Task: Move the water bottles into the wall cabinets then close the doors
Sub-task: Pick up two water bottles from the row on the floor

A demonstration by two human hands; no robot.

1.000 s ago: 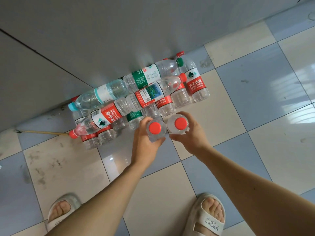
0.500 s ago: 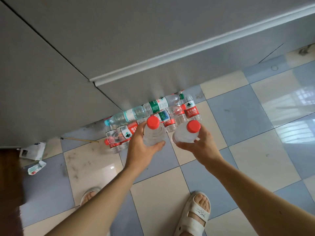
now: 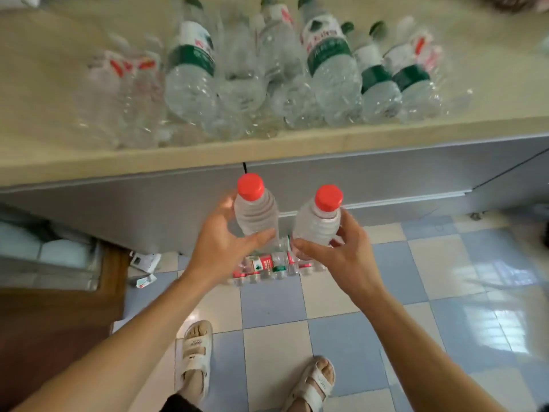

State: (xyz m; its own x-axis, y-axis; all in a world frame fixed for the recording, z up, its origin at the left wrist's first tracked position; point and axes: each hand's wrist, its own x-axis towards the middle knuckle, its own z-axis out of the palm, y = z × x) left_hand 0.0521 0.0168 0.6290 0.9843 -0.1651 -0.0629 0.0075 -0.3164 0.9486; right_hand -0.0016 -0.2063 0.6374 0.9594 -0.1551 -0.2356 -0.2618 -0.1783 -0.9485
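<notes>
Below the front edge of the worktop [image 3: 208, 156], both hands were occupied. The left hand [image 3: 219, 248] gripped a red-capped bottle [image 3: 256, 212] around its lower body, thumb across the front; the right hand [image 3: 335, 257] held a second red-capped bottle [image 3: 319, 223] in the same manner. Both bottles stood roughly upright, near each other but apart, and clear of the worktop edge.

On the floor [image 3: 445, 263] against the cabinet base lay a stack of bottles [image 3: 267, 267], partly hidden behind the hands. On the worktop, along its front edge, a crowded group of bottles [image 3: 267, 78] rested — motion blur prevented a count. A scrap of packaging [image 3: 144, 281] lay on the floor to the left. The person's sandalled feet [image 3: 194, 358] stood on the tiles. No wall cabinets or doors were in view.

Assessment: the step in hand appeared to be carrying two bottles up from the floor stack. To do it well, each grip should be kept firm around the ribbed body — these thin bottles would likely dent if squeezed hard. The bottles should be raised well clear of the worktop's front edge and of the crowded group, which a knock could topple. The task looked far from complete.
</notes>
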